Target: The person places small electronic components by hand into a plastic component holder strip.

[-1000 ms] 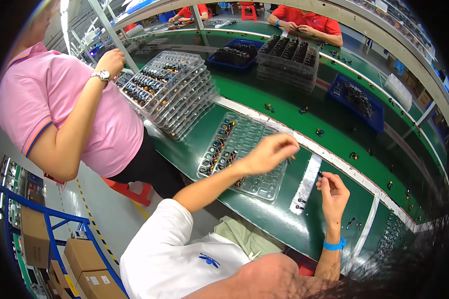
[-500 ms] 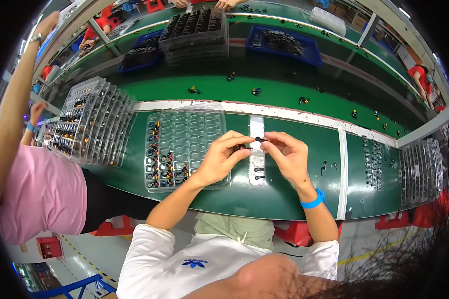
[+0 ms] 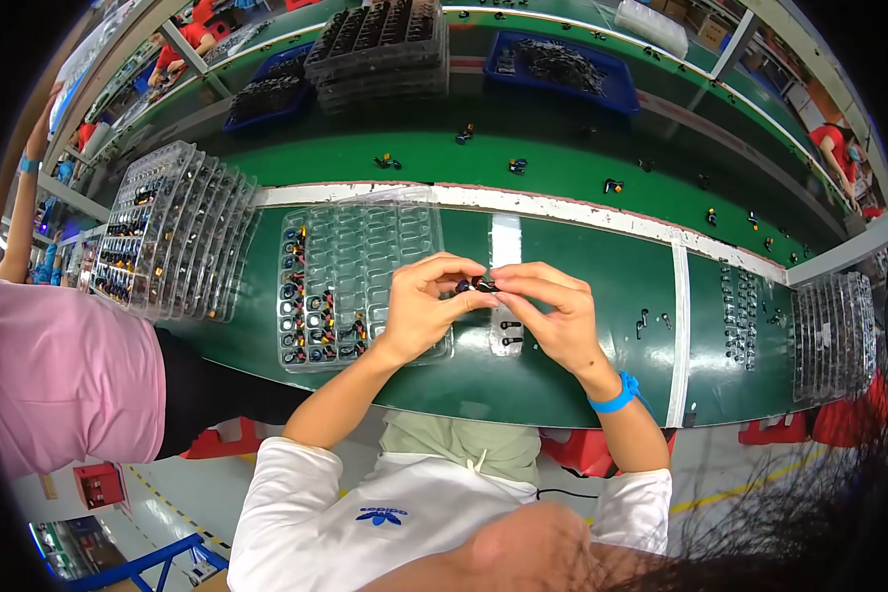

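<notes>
My left hand (image 3: 426, 308) and my right hand (image 3: 555, 314) meet over the green bench, fingertips pinched together on a small black part (image 3: 478, 285). Both hands hover above the right edge of a clear plastic tray (image 3: 365, 237) whose left columns hold several small dark parts with coloured tips. A white strip (image 3: 504, 247) lies on the bench under my hands, with a small black piece (image 3: 509, 325) on it. A blue band (image 3: 617, 396) circles my right wrist.
A person in a pink shirt (image 3: 64, 370) stands at my left beside a stack of clear trays (image 3: 173, 232). More clear trays (image 3: 834, 335) lie at the right. Loose small parts (image 3: 515, 165) dot the conveyor; black trays (image 3: 380, 39) and a blue bin (image 3: 562, 69) sit beyond.
My hands came together from apart and now stay joined on the small part. The view swung so the tray and strip sit centred below me.
</notes>
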`<state>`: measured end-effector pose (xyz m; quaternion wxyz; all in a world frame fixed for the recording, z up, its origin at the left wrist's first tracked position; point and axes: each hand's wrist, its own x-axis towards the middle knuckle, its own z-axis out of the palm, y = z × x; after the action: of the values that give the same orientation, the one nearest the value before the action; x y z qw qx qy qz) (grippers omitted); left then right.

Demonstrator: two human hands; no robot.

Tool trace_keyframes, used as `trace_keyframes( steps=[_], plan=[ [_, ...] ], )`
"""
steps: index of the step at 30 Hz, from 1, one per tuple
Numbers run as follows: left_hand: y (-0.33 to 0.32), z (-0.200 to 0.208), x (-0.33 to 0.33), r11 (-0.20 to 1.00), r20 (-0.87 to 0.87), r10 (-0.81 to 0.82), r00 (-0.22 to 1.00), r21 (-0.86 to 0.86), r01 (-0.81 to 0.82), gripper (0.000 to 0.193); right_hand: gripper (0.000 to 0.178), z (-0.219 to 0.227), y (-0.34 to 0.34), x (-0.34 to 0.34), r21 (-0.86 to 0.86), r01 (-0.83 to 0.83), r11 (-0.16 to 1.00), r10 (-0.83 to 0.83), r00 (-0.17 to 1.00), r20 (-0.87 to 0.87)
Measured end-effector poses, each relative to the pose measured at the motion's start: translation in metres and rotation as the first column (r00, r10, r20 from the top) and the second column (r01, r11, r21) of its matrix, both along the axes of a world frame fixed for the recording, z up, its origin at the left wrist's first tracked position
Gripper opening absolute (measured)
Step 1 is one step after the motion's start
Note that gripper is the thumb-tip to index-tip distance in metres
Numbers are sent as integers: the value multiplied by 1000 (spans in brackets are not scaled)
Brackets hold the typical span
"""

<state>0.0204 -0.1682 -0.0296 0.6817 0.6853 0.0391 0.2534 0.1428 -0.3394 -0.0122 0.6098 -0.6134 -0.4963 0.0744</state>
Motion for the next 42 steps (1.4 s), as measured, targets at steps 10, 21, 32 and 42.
trace_keyframes(
  steps=[10,21,32,42],
  plan=[
    [0,5,-2,995,-4,-31,1000,93,31,34,18,-1,-3,1,-31,26,999,-24,999,48],
    [5,-4,-1,985,104,-142,984,-82,151,35,19,-1,-2,2,18,22,1000,-23,995,96],
    [5,-5,-2,977,152,-159,976,-117,177,35,20,2,-4,2,17,17,1000,-20,979,203],
    [1,2,-6,988,168,-58,984,152,33,27,22,5,-4,1,20,-38,999,38,999,4]
  ],
)
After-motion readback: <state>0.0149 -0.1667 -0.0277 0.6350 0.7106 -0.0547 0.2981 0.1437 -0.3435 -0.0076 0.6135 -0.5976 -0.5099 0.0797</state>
